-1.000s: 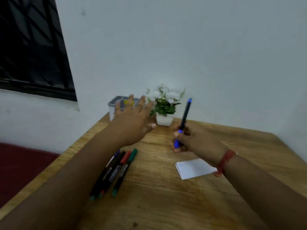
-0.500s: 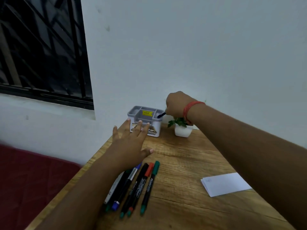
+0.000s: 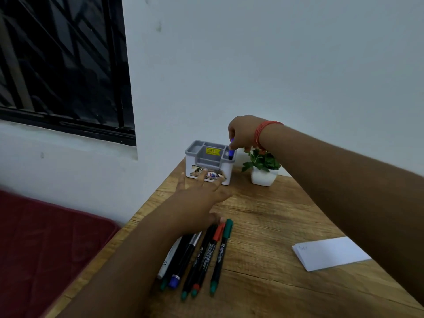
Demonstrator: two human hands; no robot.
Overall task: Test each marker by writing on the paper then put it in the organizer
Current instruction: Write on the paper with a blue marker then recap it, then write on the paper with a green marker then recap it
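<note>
The blue marker (image 3: pixel 231 150) is pinched by the right hand (image 3: pixel 243 134) in the organizer's (image 3: pixel 207 162) three o'clock slot. The left hand (image 3: pixel 199 198) is held flat, fingers spread, grasping nothing.

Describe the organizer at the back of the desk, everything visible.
The small white plastic organizer with a grey compartmented top insert stands upright at the far left corner of the wooden desk, near the white wall. A yellow price sticker sits inside; a printed label covers its front. The right hand lowers a blue-capped marker into its right rear slot. The left hand's fingers reach toward its front; contact is unclear. A white potted plant stands beside it.
</note>
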